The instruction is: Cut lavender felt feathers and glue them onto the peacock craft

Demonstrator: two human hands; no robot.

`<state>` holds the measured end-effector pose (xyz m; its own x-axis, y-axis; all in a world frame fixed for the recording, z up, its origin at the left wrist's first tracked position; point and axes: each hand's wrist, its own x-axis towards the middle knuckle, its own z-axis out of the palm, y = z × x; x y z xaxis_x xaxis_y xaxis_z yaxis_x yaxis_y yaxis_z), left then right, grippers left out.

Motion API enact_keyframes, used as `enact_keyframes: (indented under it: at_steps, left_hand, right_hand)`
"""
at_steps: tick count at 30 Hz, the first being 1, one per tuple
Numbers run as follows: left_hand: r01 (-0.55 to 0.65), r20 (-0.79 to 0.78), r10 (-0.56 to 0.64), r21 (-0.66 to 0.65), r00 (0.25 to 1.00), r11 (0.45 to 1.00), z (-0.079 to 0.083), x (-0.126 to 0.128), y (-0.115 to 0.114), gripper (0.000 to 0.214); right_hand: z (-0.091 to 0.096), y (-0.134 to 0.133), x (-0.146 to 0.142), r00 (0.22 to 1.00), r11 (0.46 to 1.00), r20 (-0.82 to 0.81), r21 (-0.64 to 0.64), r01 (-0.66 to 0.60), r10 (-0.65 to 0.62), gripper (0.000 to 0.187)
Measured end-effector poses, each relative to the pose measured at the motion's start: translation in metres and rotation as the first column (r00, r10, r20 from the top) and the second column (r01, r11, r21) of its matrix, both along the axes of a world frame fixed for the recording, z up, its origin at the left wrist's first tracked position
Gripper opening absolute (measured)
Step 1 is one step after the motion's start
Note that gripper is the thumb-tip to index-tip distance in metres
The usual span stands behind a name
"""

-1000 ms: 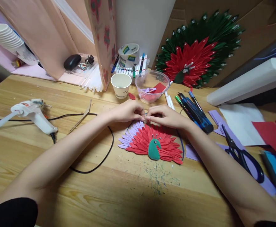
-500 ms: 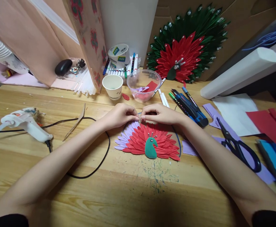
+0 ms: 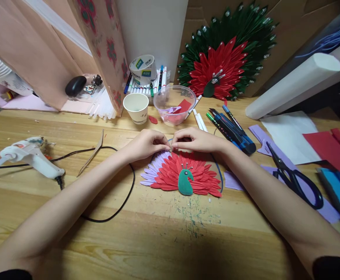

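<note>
A paper peacock (image 3: 184, 175) with red and purple feather strips and a teal body lies flat on the wooden table (image 3: 158, 233). My left hand (image 3: 146, 143) and my right hand (image 3: 197, 140) meet at its top edge. Both hands have their fingertips pinched together on a small purple paper feather (image 3: 170, 148), which is mostly hidden by the fingers.
A white glue gun (image 3: 31, 155) with a black cord lies at the left. A paper cup (image 3: 135, 107), clear bowl of paper bits (image 3: 174, 105), tape roll (image 3: 142, 69), markers (image 3: 231, 128), scissors (image 3: 295, 179), coloured paper sheets (image 3: 330, 151) and a finished green-red peacock (image 3: 222, 66) surround the work.
The view has shifted slightly, so everything sits a bit further left and lower. Both hands stay pinched at the top edge of the peacock.
</note>
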<state>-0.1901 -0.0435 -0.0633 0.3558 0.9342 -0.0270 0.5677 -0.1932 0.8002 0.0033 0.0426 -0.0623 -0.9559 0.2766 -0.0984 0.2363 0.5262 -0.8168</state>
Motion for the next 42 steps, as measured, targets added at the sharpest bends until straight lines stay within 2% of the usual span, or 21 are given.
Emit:
enact_keyframes:
  at_steps: [14,19,26,31,36,42]
  left_hand:
    - [0.022,-0.049,-0.021,0.015,0.999,1.000,0.000,-0.001,0.001,0.011]
    - [0.011,-0.079,-0.011,0.007,0.997,1.000,0.007,0.000,0.001,0.014]
    - [-0.011,-0.016,0.011,-0.044,1.000,0.999,0.005,0.002,0.002,0.012]
    - [0.047,-0.001,-0.047,0.067,0.999,0.997,0.002,-0.004,0.001,0.010]
    - [0.232,-0.157,-0.201,0.214,0.967,0.949,0.008,-0.010,0.001,0.012]
    - [0.290,-0.294,-0.206,0.280,0.933,0.915,0.007,-0.007,0.004,0.014]
  right_hand:
    - [0.008,-0.012,-0.003,0.994,0.993,-0.015,0.037,-0.112,0.112,0.014]
    - [0.007,-0.011,-0.002,0.998,0.998,-0.049,0.051,-0.036,0.038,0.010]
    - [-0.003,-0.005,0.001,0.993,0.994,-0.066,-0.051,0.094,-0.097,0.021]
    - [-0.002,-0.005,0.001,0.993,0.993,-0.054,-0.065,0.102,-0.106,0.019]
    - [0.002,-0.006,0.001,0.992,0.992,-0.060,-0.060,0.108,-0.112,0.021]
    - [0.005,-0.007,0.001,0.991,0.989,-0.064,-0.096,0.115,-0.121,0.018]
